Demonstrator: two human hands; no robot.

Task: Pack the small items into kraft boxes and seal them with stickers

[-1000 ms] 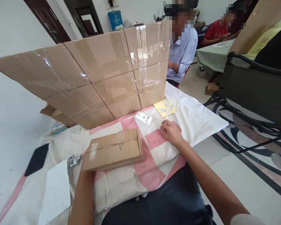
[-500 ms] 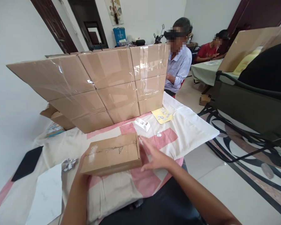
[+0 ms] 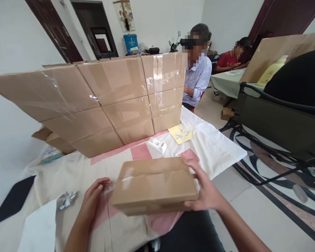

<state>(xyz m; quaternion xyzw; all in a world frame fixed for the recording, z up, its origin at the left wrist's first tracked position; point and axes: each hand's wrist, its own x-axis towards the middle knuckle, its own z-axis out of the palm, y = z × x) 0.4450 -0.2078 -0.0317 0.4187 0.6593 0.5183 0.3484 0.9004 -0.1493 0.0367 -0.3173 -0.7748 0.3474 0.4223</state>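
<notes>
A closed brown cardboard box (image 3: 154, 183) is held at its right end by my right hand (image 3: 206, 187), fingers at the top edge and thumb low on the side. The box is tilted and slightly blurred above the cloth near my lap. Off its left end, apart from it, is my left hand (image 3: 93, 196), its fingers curled in toward the thumb. A faint, clear smear shows by those fingertips, too blurred to name. Beyond the box, a white tape dispenser (image 3: 157, 145) sits on the cloth, beside a yellow sheet (image 3: 180, 134) with several small silvery pieces.
A tall taped cardboard partition (image 3: 115, 101) stands across the table's back. At left lie a white sheet (image 3: 39, 227), crumpled foil (image 3: 67, 200) and a black flat pad (image 3: 13, 199). A person (image 3: 198, 70) sits behind the partition; others are farther right, near a folding chair (image 3: 278, 122).
The box has moved right and nearer to me. My right hand has closed on its right end. My left hand has come off its left side. The camera view has shifted slightly.
</notes>
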